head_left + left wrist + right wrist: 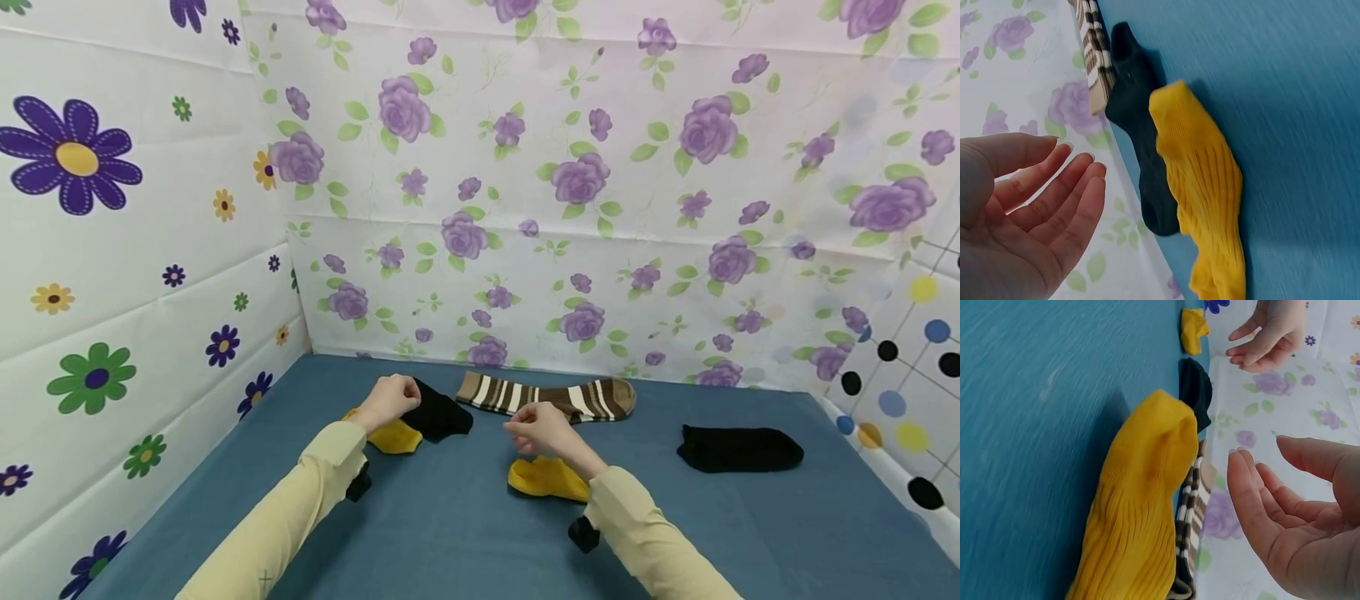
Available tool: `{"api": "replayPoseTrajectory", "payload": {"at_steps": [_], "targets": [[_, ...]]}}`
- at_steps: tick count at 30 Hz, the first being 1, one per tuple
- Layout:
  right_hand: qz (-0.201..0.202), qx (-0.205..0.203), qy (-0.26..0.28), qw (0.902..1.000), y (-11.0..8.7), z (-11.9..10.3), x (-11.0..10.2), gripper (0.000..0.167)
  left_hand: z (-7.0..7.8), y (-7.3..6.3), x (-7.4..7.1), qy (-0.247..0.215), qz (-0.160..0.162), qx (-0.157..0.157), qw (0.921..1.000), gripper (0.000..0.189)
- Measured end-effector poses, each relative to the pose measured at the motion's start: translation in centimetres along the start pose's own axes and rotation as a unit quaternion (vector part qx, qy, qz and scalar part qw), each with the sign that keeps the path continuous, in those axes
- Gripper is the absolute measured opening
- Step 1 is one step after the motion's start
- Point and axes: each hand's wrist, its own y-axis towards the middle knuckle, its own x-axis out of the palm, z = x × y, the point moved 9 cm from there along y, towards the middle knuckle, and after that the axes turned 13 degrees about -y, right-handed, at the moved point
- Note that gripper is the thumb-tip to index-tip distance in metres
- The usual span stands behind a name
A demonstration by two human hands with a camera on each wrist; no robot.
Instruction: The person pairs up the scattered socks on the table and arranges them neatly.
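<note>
Two hands hang above the counter (450, 525), holding nothing: the left hand (384, 402), left of the striped sock (600, 397), with thumb and fingers narrowly apart; the right hand (546, 433), in front of it, with a wider gap. Left of that sock lie a black sock (441, 417) and a yellow sock (397, 437); in front of it, a second yellow sock (547, 477); well to its right, a second black sock (738, 450). The step looks like a hover before gripping; the next move likely calls for lowered, pinching fingers.

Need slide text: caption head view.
Empty left hand and right hand above blue tabletop with yellow socks, black socks, striped sock.
</note>
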Motion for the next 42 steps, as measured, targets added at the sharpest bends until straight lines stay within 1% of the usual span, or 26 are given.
{"api": "replayPoseTrajectory", "payload": {"at_steps": [4, 6, 11, 18, 26, 32, 36, 37, 42], "targets": [[-0.012, -0.023, 0.015, 0.9996, 0.3, -0.9, 0.8, 0.019, -1.1, -0.2, -1.0, -0.005, 0.002, -0.013, 0.9999, 0.005], [-0.016, -0.033, 0.016, 0.9992, 0.5, -1.3, 1.1, 0.019, -1.6, -0.3, -1.5, -0.011, 0.005, -0.026, 0.9996, 0.006], [-0.017, -0.031, 0.017, 0.9992, 1.0, -2.0, 1.7, 0.017, -2.2, -0.3, -2.6, -0.011, 0.012, -0.036, 0.9992, 0.007], [-0.017, -0.032, 0.024, 0.9991, 1.5, -3.1, 2.6, 0.017, -2.9, -0.7, -3.7, 0.01, 0.024, -0.042, 0.9988, 0.007], [-0.024, -0.041, 0.035, 0.9982, 2.1, -3.8, 4.0, 0.017, -3.7, -1.1, -4.3, 0.042, 0.035, -0.043, 0.9976, 0.008], [-0.042, -0.055, 0.047, 0.9965, 2.0, -4.7, 5.4, 0.018, -4.8, -1.5, -4.8, 0.069, 0.025, -0.057, 0.9956, 0.004], [-0.06, -0.056, 0.067, 0.9944, 2.2, -5.1, 6.6, 0.021, -5.7, -1.7, -5.0, 0.083, 0.022, -0.068, 0.994, 0.004], [-0.062, -0.054, 0.071, 0.9941, 2.6, -4.9, 7.0, 0.022, -5.9, -1.7, -5.0, 0.082, 0.023, -0.071, 0.9938, 0.004], [-0.072, -0.032, 0.126, 0.9889, 3.1, -4.8, 8.5, 0.027, -6.6, -1.7, -4.9, 0.079, 0.022, -0.072, 0.994, 0.006]]}}
